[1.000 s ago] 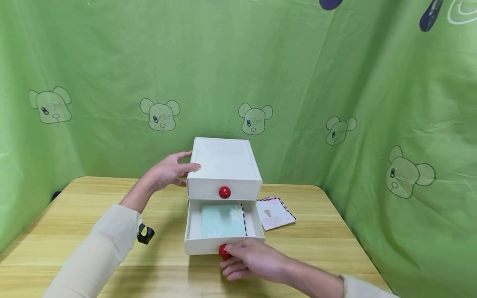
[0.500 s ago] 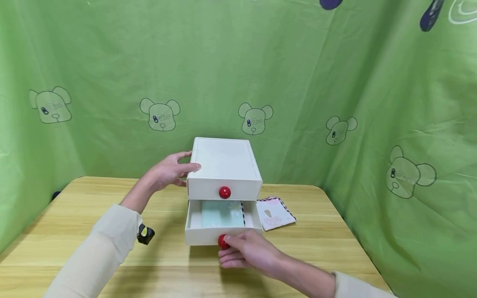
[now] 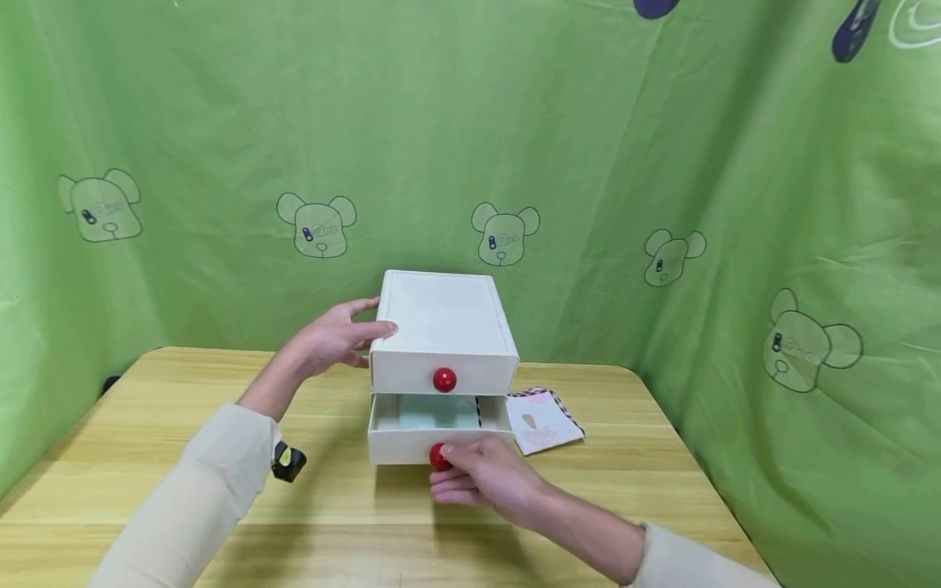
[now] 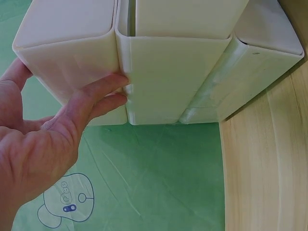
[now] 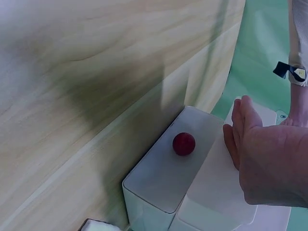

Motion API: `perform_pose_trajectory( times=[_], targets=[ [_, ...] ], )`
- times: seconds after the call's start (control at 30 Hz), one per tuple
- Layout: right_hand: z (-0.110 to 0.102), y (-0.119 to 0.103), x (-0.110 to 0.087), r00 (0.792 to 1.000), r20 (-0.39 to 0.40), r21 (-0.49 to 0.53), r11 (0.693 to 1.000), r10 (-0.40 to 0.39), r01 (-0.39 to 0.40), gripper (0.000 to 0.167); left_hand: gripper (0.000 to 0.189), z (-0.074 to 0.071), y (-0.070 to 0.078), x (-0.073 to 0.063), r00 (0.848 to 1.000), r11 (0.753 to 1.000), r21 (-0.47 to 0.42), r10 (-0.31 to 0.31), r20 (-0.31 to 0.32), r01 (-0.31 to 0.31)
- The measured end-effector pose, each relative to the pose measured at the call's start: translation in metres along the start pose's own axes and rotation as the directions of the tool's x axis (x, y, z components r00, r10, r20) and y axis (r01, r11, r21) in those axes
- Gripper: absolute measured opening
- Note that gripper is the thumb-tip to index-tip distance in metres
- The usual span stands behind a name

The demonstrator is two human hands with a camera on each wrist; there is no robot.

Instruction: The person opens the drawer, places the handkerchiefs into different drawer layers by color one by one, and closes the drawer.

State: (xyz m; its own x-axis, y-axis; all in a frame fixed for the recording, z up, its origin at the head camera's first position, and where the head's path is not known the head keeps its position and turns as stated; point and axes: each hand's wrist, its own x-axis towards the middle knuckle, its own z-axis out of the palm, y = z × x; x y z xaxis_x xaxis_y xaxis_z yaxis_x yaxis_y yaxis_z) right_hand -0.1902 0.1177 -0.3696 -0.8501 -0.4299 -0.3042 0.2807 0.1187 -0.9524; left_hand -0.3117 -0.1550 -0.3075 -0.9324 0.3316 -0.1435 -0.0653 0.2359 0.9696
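Note:
A white drawer unit [image 3: 444, 314] with red ball knobs stands on the table. Its middle drawer [image 3: 400, 447] is partly pulled out, and a mint-green printed piece [image 3: 439, 411] with a striped edge lies inside. My right hand [image 3: 491, 482] pinches that drawer's knob [image 3: 439, 457] between thumb and fingers. At the unit's upper left side, my left hand [image 3: 334, 336] rests its thumb on the top edge. In the left wrist view, its outstretched fingers [image 4: 98, 96] touch the side wall. The right wrist view shows the bottom drawer [image 5: 154, 178] pushed in.
Right of the unit lies a white square piece [image 3: 550, 426] with pink print and striped trim. A black strap [image 3: 288, 461] with a yellow spot shows at the left sleeve. Green curtain [image 3: 588, 163] hangs behind and beside the wooden table [image 3: 625, 457].
The middle drawer has slid inward toward the unit with my right hand on its knob, hiding more of the mint piece. My left hand has stayed in place.

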Motion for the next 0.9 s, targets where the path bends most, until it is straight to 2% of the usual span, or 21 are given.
perform_pose_trajectory(
  times=[0.47, 0.9],
  targets=[
    [-0.005, -0.003, 0.024, 0.999, -0.045, 0.028, 1.0, -0.012, 0.014, 0.038, 0.093, 0.0, 0.0, -0.001, 1.0, 1.0, -0.002, -0.003, 0.004, 0.003],
    [-0.008, -0.006, 0.039, 0.998, -0.059, 0.061, 0.998, -0.023, 0.026, 0.038, 0.094, 0.001, 0.0, -0.001, 1.0, 1.0, -0.017, -0.014, 0.003, 0.014]
  ],
)
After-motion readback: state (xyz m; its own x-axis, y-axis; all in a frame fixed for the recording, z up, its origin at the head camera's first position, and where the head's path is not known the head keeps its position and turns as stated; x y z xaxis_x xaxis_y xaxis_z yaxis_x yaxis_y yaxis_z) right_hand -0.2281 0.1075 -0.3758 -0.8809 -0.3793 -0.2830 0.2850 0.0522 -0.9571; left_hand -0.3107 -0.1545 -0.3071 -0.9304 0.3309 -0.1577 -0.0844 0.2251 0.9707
